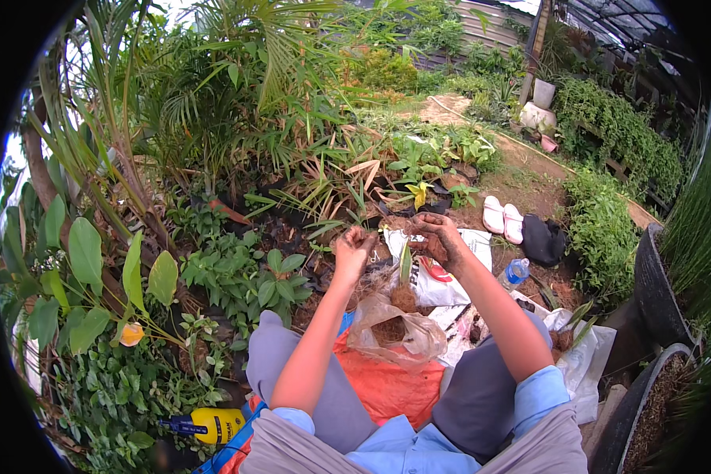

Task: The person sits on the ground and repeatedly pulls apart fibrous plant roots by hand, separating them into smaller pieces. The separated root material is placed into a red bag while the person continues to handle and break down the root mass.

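My left hand [354,247] is raised ahead of my knees, its fingertips drawn together; whether something thin is pinched there is too small to tell. Soil coats my right hand [441,237], which is level with it, fingers curled, with brown fibrous matter around the fingertips. I cannot tell what belongs to its grip. Below and between both hands stands a small plant with a yellow-edged upright leaf [405,265] and a brown fibrous root ball [404,298]. Nearer me, an open translucent plastic bag [425,339] holds brown fibrous material [389,330].
An orange-red sheet [385,382] lies between my legs. Beyond are a printed white sack [444,287], a water bottle [514,272], pink-and-white clogs [502,219] and a black bag [542,240]. A yellow spray bottle [216,425] lies left; large black pots [663,290] stand right.
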Motion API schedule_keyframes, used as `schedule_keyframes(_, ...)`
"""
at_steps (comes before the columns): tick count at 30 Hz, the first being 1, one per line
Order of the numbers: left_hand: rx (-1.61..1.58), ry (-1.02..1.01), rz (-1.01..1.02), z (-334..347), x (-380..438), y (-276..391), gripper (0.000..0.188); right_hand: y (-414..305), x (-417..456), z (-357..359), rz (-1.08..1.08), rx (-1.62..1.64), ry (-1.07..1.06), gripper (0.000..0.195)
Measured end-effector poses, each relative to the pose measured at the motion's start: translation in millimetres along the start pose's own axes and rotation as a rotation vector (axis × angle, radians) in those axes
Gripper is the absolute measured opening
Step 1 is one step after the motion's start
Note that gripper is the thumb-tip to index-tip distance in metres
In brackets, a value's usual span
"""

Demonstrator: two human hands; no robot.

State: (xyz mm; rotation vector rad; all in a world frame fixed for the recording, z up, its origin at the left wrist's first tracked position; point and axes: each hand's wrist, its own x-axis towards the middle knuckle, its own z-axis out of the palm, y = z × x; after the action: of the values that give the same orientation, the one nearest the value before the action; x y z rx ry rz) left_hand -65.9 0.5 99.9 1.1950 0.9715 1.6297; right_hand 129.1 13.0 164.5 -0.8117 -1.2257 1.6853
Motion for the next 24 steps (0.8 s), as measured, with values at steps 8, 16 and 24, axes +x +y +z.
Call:
schedule_keyframes(8,0.288,0.18,0.199,-4,1,-2,0.031,12,7,-10,-0.061,0.413,-0.316,0.021)
schedule_keyframes(16,0.365,0.181,0.261,7,-1,5,0.032,16,14,-20,-0.222,0.469,-0.367,0.022)
schedule_keyframes(24,0.418,0.191,0.174,6,-5,24,0.033,-4,6,-6,-0.026,0.391,-0.294,0.012)
